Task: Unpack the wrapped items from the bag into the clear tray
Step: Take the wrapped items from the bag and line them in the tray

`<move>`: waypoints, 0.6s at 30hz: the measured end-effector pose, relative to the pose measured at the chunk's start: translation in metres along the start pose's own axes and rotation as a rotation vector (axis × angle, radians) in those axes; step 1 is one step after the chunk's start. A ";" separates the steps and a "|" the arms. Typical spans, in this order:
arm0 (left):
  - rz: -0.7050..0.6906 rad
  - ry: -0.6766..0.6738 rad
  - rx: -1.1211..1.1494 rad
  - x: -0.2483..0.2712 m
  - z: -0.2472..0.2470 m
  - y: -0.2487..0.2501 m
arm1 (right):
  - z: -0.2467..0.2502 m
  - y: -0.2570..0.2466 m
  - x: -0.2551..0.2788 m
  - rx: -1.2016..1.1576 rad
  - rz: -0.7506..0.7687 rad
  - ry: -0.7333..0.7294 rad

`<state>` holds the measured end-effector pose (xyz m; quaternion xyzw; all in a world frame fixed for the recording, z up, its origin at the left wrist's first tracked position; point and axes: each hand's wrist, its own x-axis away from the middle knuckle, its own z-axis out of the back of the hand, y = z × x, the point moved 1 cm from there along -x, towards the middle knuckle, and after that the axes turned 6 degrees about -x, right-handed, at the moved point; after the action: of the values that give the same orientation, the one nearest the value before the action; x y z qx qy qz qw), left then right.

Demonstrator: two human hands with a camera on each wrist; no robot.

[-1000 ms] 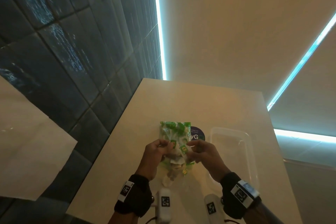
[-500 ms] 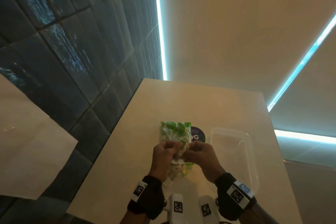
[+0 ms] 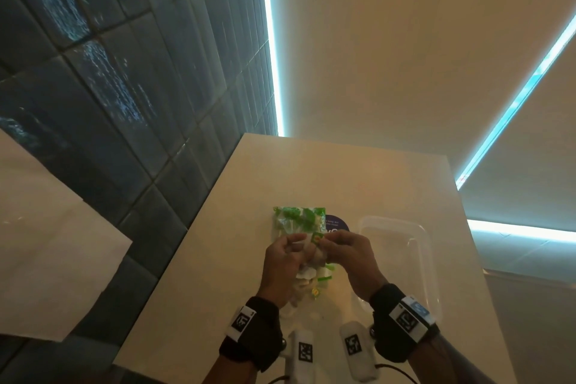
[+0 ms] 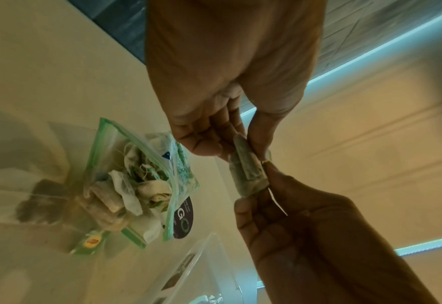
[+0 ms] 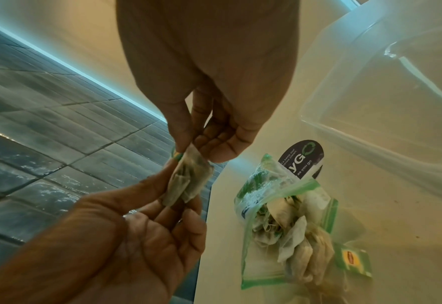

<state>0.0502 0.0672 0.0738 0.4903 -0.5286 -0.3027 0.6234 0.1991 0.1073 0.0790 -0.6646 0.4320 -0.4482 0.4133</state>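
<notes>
A zip bag [image 3: 296, 220] with green trim lies open on the beige counter, full of tea bags in paper wraps [image 4: 126, 189]. Just above it my left hand [image 3: 290, 246] and right hand [image 3: 336, 240] meet and pinch one small wrapped tea bag [image 4: 245, 174] between them. My left hand [image 4: 240, 142] holds its top end. My right hand [image 5: 191, 148] pinches it by the green tag, with the tea bag [image 5: 186, 183] hanging between the two hands. The clear tray [image 3: 414, 259] stands to the right of the bag and looks bare inside.
A round dark sticker [image 3: 335, 224] lies on the counter behind the bag. One loose green-and-yellow tagged packet [image 5: 352, 259] lies by the bag's mouth. Two white tagged devices [image 3: 304, 352] lie at the near edge. A dark tiled wall runs along the left.
A second ago my hands were apart at the bag's sides. They have come together over the bag and now pinch one wrapped tea bag between them.
</notes>
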 end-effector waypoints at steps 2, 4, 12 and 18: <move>-0.013 0.003 -0.018 0.000 0.001 0.002 | -0.002 -0.001 0.001 -0.036 -0.013 -0.024; -0.036 0.019 -0.013 0.002 -0.001 0.006 | -0.005 -0.001 0.003 -0.063 -0.031 -0.059; -0.129 0.028 -0.245 0.004 0.012 -0.011 | 0.000 0.005 0.002 -0.042 -0.002 0.039; 0.011 0.072 -1.172 0.001 0.055 -0.080 | 0.020 0.006 0.001 -0.074 -0.033 0.115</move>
<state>0.0088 0.0234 -0.0027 0.0710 -0.2541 -0.5242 0.8097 0.2169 0.1077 0.0683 -0.6595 0.4602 -0.4763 0.3556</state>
